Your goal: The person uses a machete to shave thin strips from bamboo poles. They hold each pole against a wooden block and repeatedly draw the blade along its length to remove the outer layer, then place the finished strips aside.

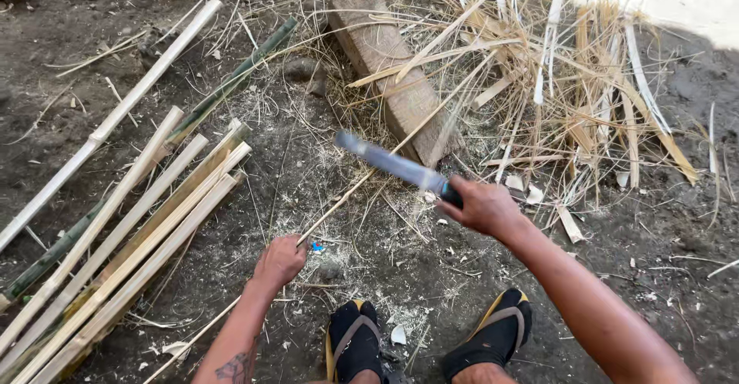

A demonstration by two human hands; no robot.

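Observation:
My right hand [483, 205] grips the dark handle of a long machete [392, 164], whose blurred blade points up and left over the ground. My left hand [280, 259] is closed around a thin bamboo strip [362, 180]. That strip runs from the lower left, through my fist, up and right across a wooden block [389, 68]. The blade hovers just above the strip, near the block's lower end. My two feet in black and yellow sandals [354, 338] sit below the hands.
Several split bamboo slats [131, 238] lie in a pile at the left, with a long pale pole [123, 107] and a green stem [231, 84] beside them. Dry shavings and strips [570, 84] are heaped at the upper right. Bare dirt is all around.

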